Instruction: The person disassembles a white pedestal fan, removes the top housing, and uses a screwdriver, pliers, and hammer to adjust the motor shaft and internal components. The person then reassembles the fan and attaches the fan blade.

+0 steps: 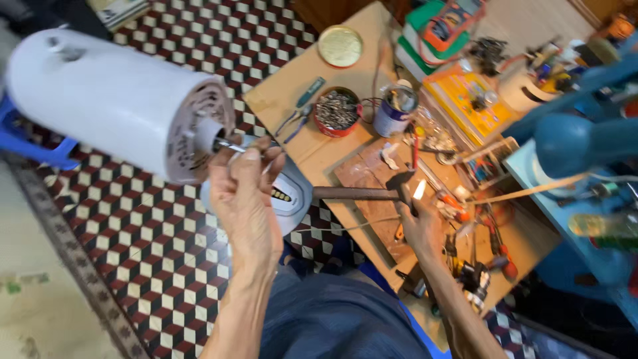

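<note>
My left hand pinches the thin metal shaft that sticks out of a large white fan motor housing, which is lifted at the upper left. Just behind this hand lies a pale blue fan base with buttons. My right hand is over the wooden workbench and holds a small lighter with a lit flame. A hammer with a wooden handle lies on the bench, its head right beside the flame.
On the bench are a red tin of screws, a can, a gold lid, pliers, a yellow box and several small tools. A blue fan stands right. A blue stool sits left on the checkered floor.
</note>
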